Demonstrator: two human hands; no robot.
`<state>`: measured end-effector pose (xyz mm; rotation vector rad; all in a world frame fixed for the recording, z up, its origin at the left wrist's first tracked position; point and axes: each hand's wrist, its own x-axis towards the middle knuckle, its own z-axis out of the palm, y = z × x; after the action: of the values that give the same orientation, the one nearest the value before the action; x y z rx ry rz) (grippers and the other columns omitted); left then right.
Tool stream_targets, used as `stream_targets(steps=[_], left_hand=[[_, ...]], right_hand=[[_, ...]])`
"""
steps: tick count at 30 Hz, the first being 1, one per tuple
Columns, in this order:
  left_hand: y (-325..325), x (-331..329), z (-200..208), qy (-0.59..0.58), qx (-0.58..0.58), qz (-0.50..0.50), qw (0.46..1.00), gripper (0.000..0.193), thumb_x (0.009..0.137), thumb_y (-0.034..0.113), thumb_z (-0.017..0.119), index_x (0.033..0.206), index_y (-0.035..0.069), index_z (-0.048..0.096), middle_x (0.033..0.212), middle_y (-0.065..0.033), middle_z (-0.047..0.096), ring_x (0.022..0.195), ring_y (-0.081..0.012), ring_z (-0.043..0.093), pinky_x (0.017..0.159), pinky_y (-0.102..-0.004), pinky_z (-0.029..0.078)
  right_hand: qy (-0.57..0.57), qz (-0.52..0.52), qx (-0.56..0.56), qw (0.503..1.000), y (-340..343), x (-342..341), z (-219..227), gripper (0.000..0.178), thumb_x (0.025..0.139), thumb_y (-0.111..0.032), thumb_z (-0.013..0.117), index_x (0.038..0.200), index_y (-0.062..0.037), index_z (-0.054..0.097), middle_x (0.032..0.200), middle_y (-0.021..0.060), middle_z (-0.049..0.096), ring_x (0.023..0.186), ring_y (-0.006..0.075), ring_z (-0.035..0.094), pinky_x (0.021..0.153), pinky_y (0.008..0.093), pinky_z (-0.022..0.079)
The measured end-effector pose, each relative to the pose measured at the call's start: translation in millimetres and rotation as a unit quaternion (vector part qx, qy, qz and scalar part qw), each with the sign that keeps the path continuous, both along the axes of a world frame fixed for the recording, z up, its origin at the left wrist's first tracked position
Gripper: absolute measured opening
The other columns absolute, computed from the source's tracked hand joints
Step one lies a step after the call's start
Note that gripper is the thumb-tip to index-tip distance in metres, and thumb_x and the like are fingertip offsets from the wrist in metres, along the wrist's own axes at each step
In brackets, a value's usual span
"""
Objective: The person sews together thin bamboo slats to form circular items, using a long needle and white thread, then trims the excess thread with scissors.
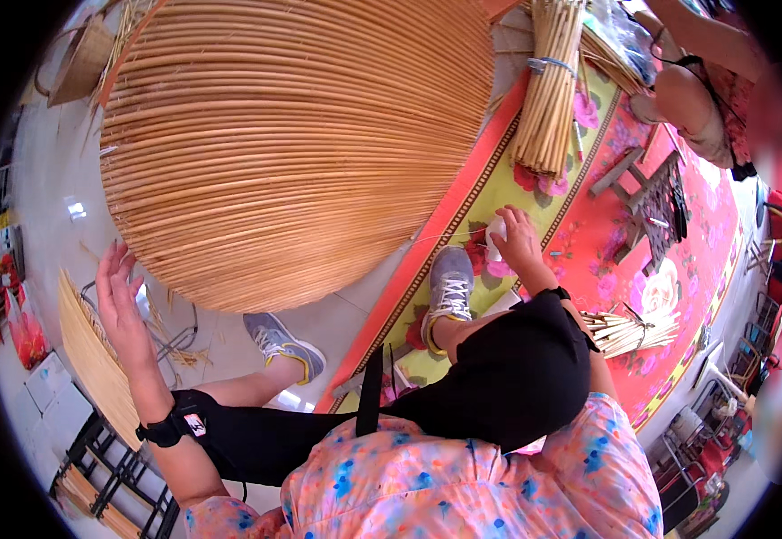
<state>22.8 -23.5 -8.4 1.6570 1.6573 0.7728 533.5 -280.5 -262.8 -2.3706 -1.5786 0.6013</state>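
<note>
A large panel of thin tan rods, laid side by side and bound into a rounded sheet, fills the upper left. My left hand is beside its lower left edge, fingers stretched out and holding nothing; whether they touch the rods I cannot tell. My right hand is closed around a white spool of thread above the floral mat. A thin pale thread runs from the spool to the panel's right edge.
A tied bundle of rods and a smaller bundle lie on the red and yellow floral mat. A dark wooden stool is at right, with another person's leg beyond. A curved wooden board stands at left.
</note>
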Motion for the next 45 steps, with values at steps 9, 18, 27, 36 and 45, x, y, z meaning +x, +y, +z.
stream_targets(steps=[9, 18, 27, 36, 45], left_hand=[[2.7, 31.2, 0.3, -0.128, -0.062, -0.047, 0.989, 0.059, 0.095, 0.019, 0.055, 0.143, -0.006, 0.032, 0.139, -0.0149, 0.047, 0.128, -0.0218, 0.045, 0.107, -0.0318, 0.033], [-13.8, 74.9, 24.3, -0.128, 0.055, -0.075, 0.987, 0.040, 0.086, 0.000, 0.065, 0.123, -0.004, 0.052, 0.113, -0.0115, 0.063, 0.101, -0.0167, 0.061, 0.089, -0.0294, 0.048], [-81.5, 150.5, 85.4, -0.111, 0.155, -0.184, 0.964, 0.041, 0.082, 0.009, 0.071, 0.120, 0.000, 0.057, 0.105, -0.0115, 0.066, 0.095, -0.0215, 0.064, 0.084, -0.0312, 0.050], [-164.5, 178.4, 82.5, -0.271, 0.158, -0.286, 0.906, 0.034, 0.091, 0.018, 0.060, 0.119, -0.001, 0.056, 0.108, -0.0174, 0.064, 0.098, -0.0314, 0.063, 0.086, -0.0361, 0.048], [-73.0, 115.8, -10.6, -0.360, -0.064, -0.156, 0.918, 0.027, 0.098, 0.021, 0.052, 0.114, 0.001, 0.060, 0.105, -0.0059, 0.066, 0.094, -0.0123, 0.060, 0.086, -0.0270, 0.048]], right_hand=[[0.069, -0.051, -0.042, 0.995, 15.2, 4.4, 2.7, 0.044, 0.076, -0.009, 0.071, 0.117, -0.0063, 0.055, 0.126, 0.0183, 0.052, 0.121, 0.0386, 0.048, 0.102, 0.0425, 0.041], [0.015, -0.017, 0.158, 0.987, 32.0, 36.7, 100.3, 0.038, 0.077, -0.005, 0.069, 0.114, -0.0055, 0.058, 0.119, 0.0158, 0.058, 0.112, 0.0349, 0.056, 0.093, 0.0395, 0.046], [0.173, 0.017, 0.184, 0.967, 45.9, -38.6, 330.3, 0.026, 0.092, -0.010, 0.061, 0.116, -0.0003, 0.060, 0.112, 0.0047, 0.064, 0.104, 0.0131, 0.060, 0.082, 0.0278, 0.051], [0.539, -0.148, 0.291, 0.777, 32.4, -159.3, 368.6, 0.060, 0.099, -0.024, 0.052, 0.148, -0.0061, 0.023, 0.144, 0.0096, 0.039, 0.128, 0.0240, 0.044, 0.096, 0.0389, 0.044], [0.443, -0.193, 0.384, 0.787, 19.0, -185.4, 372.2, 0.077, 0.083, 0.003, 0.054, 0.149, -0.0042, 0.016, 0.143, 0.0156, 0.038, 0.129, 0.0250, 0.041, 0.108, 0.0375, 0.032]])
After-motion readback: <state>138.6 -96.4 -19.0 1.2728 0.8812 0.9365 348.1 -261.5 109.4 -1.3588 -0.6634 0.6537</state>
